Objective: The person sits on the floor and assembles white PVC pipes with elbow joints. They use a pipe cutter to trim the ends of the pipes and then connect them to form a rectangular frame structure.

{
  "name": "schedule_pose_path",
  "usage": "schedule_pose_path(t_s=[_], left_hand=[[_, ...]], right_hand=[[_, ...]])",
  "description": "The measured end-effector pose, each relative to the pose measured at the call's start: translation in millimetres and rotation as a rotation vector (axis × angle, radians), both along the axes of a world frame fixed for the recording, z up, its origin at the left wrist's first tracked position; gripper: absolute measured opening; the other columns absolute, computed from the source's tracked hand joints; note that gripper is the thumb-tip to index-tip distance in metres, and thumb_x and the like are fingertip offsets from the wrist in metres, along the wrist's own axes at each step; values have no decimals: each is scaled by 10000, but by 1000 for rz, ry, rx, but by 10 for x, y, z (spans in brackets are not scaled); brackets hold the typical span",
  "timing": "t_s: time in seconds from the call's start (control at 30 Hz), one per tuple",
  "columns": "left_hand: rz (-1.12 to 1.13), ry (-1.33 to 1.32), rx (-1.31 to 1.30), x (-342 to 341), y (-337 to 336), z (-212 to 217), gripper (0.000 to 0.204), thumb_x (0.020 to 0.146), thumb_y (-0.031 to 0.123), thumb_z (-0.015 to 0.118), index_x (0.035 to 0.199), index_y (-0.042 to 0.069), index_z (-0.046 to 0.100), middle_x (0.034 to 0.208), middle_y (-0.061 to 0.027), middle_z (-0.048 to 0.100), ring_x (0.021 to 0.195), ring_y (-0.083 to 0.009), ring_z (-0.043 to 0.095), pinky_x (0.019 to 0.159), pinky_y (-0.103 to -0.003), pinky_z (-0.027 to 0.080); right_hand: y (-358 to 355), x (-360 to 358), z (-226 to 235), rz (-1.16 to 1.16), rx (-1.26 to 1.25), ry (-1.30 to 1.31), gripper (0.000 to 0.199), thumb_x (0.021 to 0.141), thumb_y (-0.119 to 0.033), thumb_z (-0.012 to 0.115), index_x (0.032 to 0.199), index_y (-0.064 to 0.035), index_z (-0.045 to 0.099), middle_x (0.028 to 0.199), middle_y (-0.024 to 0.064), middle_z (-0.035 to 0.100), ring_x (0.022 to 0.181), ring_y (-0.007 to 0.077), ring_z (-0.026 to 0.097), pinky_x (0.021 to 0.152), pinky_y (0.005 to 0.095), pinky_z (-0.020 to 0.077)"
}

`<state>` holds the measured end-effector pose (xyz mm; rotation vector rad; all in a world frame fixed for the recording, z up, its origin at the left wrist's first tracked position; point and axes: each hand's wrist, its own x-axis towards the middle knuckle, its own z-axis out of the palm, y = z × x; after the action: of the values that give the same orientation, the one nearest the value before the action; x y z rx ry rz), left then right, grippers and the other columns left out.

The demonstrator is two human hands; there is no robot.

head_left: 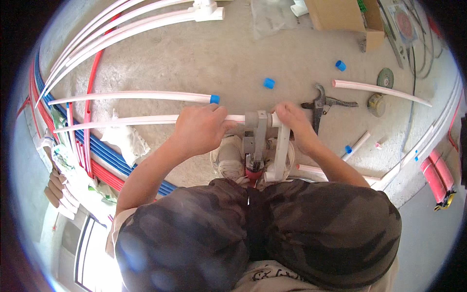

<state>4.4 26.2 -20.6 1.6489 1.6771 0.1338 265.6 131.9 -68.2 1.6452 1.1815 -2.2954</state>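
Standing between 2 pale shoes [228, 155], just beyond the camouflage trousers [331, 228], a pipe fusion welder [261, 130] has its grey heads at the centre of the frame. The left hand [200, 127] is closed around a long white pipe [146, 119], whose end meets the left-side head. The right hand [293, 125] is wrapped about the top of an elbowed white piece [281, 151] at the opposite head; its palm side is hidden.

To do this well, I would hold both pieces square to the heads and on 1 line, press evenly without twisting, and keep fingers off the metal, which may be hot.

For moving, the long pipe's far end reaches the blue pipes [109, 155] at left, so it should slide straight. A 2nd white pipe [146, 96] lies just above, its capped end close to the left knuckles. A black pipe cutter [318, 104] lies near the right hand, limiting a low sweep rightward. Farther off, a cardboard box [338, 14] bounds the upper right.
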Motion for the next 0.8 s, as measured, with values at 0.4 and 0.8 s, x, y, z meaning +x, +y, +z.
schedule_pose_path(t_s=[0.4, 0.8], left_hand=[[4, 21, 108, -29, -99, -94, 356, 908, 363, 724, 764, 64, 595, 703, -117, 615, 644, -348, 646, 546, -476, 475], [166, 49, 52, -790, -459, 142, 315, 922, 322, 704, 785, 71, 574, 702, -134, 582, 666, -374, 623, 569, -477, 450]], right_hand=[[221, 122, -6, 312, 54, 204, 477, 899, -396, 747, 1221, -52, 667, 936, -3, 673, 812, 78, 588, 671, 239, 451], [309, 119, 0, 317, 8, 160, 487, 876, -387, 760, 1200, -31, 688, 938, -24, 640, 853, 66, 555, 741, 237, 454]])
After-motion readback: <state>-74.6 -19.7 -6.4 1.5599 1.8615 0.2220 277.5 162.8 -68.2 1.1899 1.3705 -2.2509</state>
